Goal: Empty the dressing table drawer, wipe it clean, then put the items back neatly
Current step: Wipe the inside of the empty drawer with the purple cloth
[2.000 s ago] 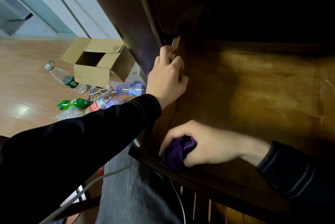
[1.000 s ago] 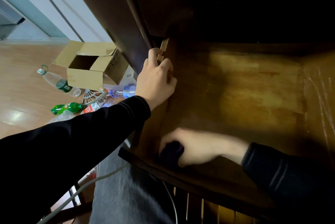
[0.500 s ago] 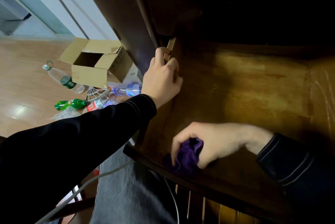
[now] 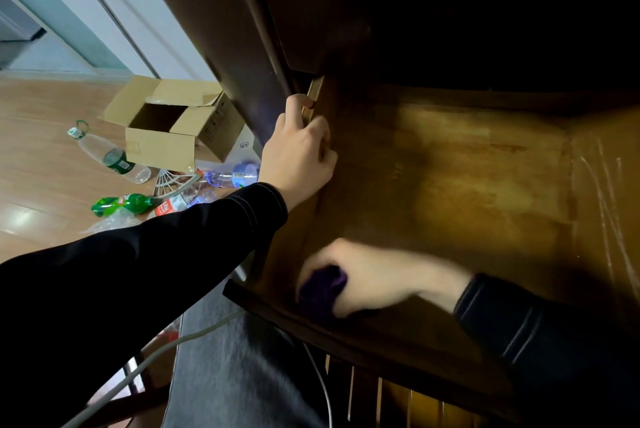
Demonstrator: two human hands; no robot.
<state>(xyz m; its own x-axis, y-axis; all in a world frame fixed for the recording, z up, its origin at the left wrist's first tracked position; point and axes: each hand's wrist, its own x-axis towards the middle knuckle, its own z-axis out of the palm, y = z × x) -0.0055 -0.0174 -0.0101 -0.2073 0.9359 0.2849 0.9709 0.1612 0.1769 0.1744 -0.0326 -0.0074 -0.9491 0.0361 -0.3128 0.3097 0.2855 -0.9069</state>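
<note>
The wooden drawer (image 4: 467, 185) is pulled out and its brown bottom lies bare. My left hand (image 4: 298, 154) grips the drawer's left side wall near the dark table frame. My right hand (image 4: 370, 275) is blurred with motion and presses a purple cloth (image 4: 320, 289) onto the drawer bottom in the near left corner, against the front wall. Most of the cloth is hidden under my fingers.
On the wooden floor to the left lie an open cardboard box (image 4: 173, 123), a clear plastic bottle (image 4: 110, 154), a green bottle (image 4: 121, 204) and more bottles. A white cable (image 4: 166, 348) runs across my grey-trousered lap. The dark dressing table (image 4: 415, 12) overhangs the drawer's back.
My right hand has rubbed the cloth back and forth along the drawer's front left corner and now sits further left than half a second ago. My left hand stays on the side wall.
</note>
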